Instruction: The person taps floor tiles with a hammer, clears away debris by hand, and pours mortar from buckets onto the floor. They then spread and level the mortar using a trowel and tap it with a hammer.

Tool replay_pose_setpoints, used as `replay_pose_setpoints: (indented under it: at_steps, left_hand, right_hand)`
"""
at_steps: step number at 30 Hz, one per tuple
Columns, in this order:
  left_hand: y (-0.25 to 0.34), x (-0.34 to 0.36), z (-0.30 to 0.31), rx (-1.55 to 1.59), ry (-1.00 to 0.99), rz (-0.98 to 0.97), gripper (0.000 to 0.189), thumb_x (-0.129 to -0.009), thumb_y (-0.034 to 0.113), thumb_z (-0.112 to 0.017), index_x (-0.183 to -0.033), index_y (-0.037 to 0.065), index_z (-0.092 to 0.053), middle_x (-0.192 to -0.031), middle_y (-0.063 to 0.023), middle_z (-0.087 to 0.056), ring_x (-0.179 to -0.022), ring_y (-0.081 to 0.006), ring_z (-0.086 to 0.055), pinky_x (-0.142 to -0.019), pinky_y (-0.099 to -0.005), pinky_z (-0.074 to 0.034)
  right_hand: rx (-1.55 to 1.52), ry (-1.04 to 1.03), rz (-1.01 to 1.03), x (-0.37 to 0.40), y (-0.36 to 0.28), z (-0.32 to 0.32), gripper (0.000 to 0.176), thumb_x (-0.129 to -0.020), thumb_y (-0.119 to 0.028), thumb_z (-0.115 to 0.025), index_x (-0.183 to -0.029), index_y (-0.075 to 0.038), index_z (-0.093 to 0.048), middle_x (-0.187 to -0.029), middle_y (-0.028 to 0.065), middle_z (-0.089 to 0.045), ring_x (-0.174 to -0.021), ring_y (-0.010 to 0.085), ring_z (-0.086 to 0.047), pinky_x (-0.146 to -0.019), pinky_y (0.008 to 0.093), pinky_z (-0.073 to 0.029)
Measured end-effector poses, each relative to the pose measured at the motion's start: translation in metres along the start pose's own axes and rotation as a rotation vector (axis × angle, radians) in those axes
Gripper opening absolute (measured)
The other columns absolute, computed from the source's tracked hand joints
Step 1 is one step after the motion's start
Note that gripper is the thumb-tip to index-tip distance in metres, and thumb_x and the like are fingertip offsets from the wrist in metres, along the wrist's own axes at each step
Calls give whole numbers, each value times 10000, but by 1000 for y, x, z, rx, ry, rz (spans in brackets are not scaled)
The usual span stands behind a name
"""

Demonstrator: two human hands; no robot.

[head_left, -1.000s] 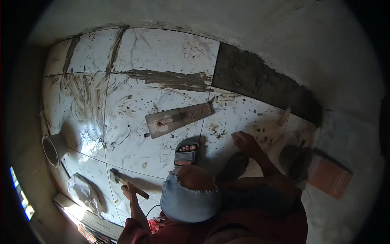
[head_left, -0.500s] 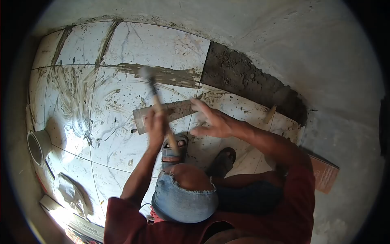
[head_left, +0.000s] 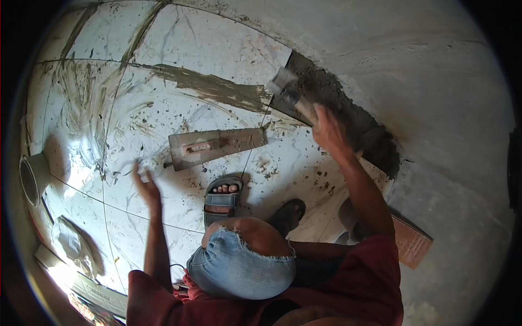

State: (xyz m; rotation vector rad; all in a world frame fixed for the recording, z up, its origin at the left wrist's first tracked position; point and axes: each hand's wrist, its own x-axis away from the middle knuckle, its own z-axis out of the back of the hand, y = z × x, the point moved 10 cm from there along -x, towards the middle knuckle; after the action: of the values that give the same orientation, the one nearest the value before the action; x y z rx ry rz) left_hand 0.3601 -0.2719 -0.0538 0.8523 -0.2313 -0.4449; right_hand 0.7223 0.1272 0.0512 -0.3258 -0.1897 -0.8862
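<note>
My right hand [head_left: 329, 130] is wrapped round the wooden handle of a mallet [head_left: 298, 101], whose blurred head [head_left: 283, 80] is over the corner where the white tiles meet a strip of dark mortar [head_left: 348, 106]. My left hand [head_left: 145, 187] is held over the tiles on the left with its fingers apart and nothing in it. Between the two hands a flat trowel [head_left: 220, 146], smeared with mortar, lies on the marbled tiles [head_left: 217, 43].
A grey bucket [head_left: 33, 176] stands at the left edge, with a plastic bag [head_left: 73, 242] below it. My sandalled foot [head_left: 223, 198] is under the trowel. An orange-brown box [head_left: 411, 239] lies at the lower right, near the grey wall [head_left: 424, 108].
The mallet has passed from my left hand to my right hand and is now over the mortar's edge. My left hand has moved left and opened. The view has shifted slightly.
</note>
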Motion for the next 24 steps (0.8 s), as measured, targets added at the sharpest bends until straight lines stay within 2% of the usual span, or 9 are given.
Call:
replay_pose_setpoints:
  at_steps: [2, 4, 7, 9, 12, 14, 18, 20, 24]
  left_hand:
    - [-50, -14, 60, -209, 174, -87, 407, -929, 217, -489, -1247, -28, -424, -1273, -208, -429, -1191, -310, -408, -1002, -385, -328]
    - [-104, -19, 105, -387, 264, 64, 497, -922, 363, -464, -1258, -1, -425, -1306, -216, -394, -1197, -358, -396, -960, -425, -368]
    - [-158, -20, 132, -494, 316, 148, 543, -919, 433, -425, -1273, 21, -423, -1326, -209, -385, -1224, -363, -369, -963, -460, -346]
    - [-207, -12, 127, -729, 281, 72, 575, -915, 475, -389, -1284, 35, -423, -1349, -195, -371, -1267, -341, -318, -989, -465, -298]
    - [-143, -9, 121, -627, 375, 258, 591, -916, 492, -361, -1286, 36, -430, -1362, -185, -358, -1296, -313, -276, -1016, -445, -247]
    - [-150, -4, 122, -533, 375, 272, 602, -917, 497, -343, -1295, 34, -420, -1371, -176, -349, -1306, -293, -260, -1022, -442, -225]
    - [-145, -8, 122, -537, 365, 232, 596, -923, 487, -336, -1297, 30, -416, -1366, -167, -355, -1303, -292, -264, -1014, -452, -228]
    - [-136, -8, 122, -544, 377, 253, 581, -926, 470, -339, -1280, 18, -427, -1344, -172, -383, -1303, -291, -264, -1014, -448, -232]
    - [-137, -8, 123, -553, 376, 235, 569, -929, 458, -342, -1263, 7, -437, -1317, -169, -415, -1297, -290, -272, -1018, -434, -234]
  right_hand:
    - [138, 19, -69, -21, 9, 15, 432, -788, -124, -559, -1185, -75, -395, -1095, 233, -537, -883, 417, -585, -764, 466, -484]
    - [202, -43, -160, -43, 47, 13, 404, -795, -132, -554, -1164, -81, -398, -1068, 231, -550, -872, 416, -589, -752, 475, -487]
    - [285, -140, -348, -56, 75, 4, 355, -806, -146, -547, -1127, -92, -404, -1002, 225, -575, -863, 417, -591, -739, 493, -486]
    - [303, -182, -441, -51, 73, 3, 335, -809, -151, -545, -1111, -98, -408, -962, 221, -585, -866, 418, -588, -736, 502, -482]
    - [242, -192, -275, -34, 23, 8, 335, -809, -146, -541, -1107, -76, -406, -949, 224, -592, -876, 425, -583, -740, 499, -482]
    - [234, -43, 96, -30, -27, 21, 309, -809, -137, -534, -1078, -37, -419, -963, 235, -603, -897, 419, -583, -750, 493, -481]
    - [288, -58, 61, -49, 23, 12, 302, -803, -135, -535, -1070, -40, -432, -945, 231, -609, -891, 405, -590, -746, 492, -480]
    - [383, -123, -413, -57, 74, 20, 260, -788, -133, -538, -1026, -75, -450, -915, 197, -608, -852, 401, -593, -732, 493, -480]
    - [345, -143, -333, -35, 17, 18, 239, -772, -116, -537, -996, -86, -457, -898, 173, -607, -830, 413, -586, -719, 488, -480]
